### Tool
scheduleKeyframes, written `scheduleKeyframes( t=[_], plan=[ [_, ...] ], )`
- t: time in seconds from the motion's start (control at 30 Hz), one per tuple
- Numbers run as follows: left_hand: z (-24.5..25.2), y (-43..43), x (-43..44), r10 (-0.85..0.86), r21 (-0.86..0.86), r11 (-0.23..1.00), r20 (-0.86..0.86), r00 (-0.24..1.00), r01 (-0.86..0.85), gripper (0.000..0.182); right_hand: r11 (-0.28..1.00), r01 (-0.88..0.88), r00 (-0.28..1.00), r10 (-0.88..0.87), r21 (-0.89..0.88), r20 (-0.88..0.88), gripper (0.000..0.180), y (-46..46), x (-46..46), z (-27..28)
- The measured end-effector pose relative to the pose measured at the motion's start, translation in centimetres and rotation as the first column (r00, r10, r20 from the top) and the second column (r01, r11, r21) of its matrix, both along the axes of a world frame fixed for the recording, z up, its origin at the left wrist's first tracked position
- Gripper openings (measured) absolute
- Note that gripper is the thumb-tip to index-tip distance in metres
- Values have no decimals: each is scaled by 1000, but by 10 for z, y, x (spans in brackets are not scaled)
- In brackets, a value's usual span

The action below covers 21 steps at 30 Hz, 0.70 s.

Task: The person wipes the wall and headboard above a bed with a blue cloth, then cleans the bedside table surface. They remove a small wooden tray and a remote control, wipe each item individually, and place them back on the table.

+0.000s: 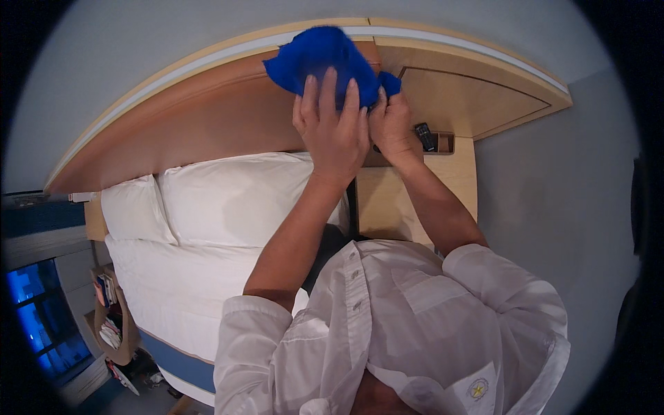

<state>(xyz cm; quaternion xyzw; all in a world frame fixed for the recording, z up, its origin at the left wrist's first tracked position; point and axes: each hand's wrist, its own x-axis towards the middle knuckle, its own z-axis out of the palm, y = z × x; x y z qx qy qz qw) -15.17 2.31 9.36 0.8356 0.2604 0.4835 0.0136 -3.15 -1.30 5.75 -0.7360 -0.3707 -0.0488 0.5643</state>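
Observation:
A bright blue cloth (327, 57) is bunched up in front of the upper edge of a brown padded headboard (233, 114). My left hand (334, 132) lies against the cloth with its back towards me and its fingers spread; some blur blurs the fingertips. Whether those fingers grip the fabric is not clear. Close beside it, my right hand (397, 127) pinches a bunched end of the same cloth between thumb and fingers. Behind both hands runs the pale trim strip (441, 42) along the headboard's top, partly hidden by the cloth.
Below the headboard is a bed with white pillows (223, 199) and a blue band (179, 358). At right, a light wood bedside table (384, 202) bears a small brown tray (446, 142) with a black remote control (425, 137). A window (49, 314) is at far left.

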Motion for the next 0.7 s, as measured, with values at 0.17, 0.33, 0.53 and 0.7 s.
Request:
scheduleKeyframes(
  t=[0.17, 0.33, 0.53, 0.7],
  plan=[
    [-46, -22, -12, -24, -381, 924, -182, 983, -48, 44, 994, -105, 989, 100, -38, -113, 15, -4, 4, -39],
    [-77, -19, -13, -16, -728, 671, -206, 978, -142, 45, 971, 2, 981, -47, -238, -187, 16, 0, 0, -71],
    [-37, 10, -1, 248, -877, 242, 470, 847, 416, 30, 994, -35, 962, 7, -100, -274, 22, -2, 2, -36],
    [-9, 8, 7, 369, -842, 193, 538, 758, 503, 30, 982, -125, 939, 164, 143, -303, 26, 0, 6, 8]
  ],
)
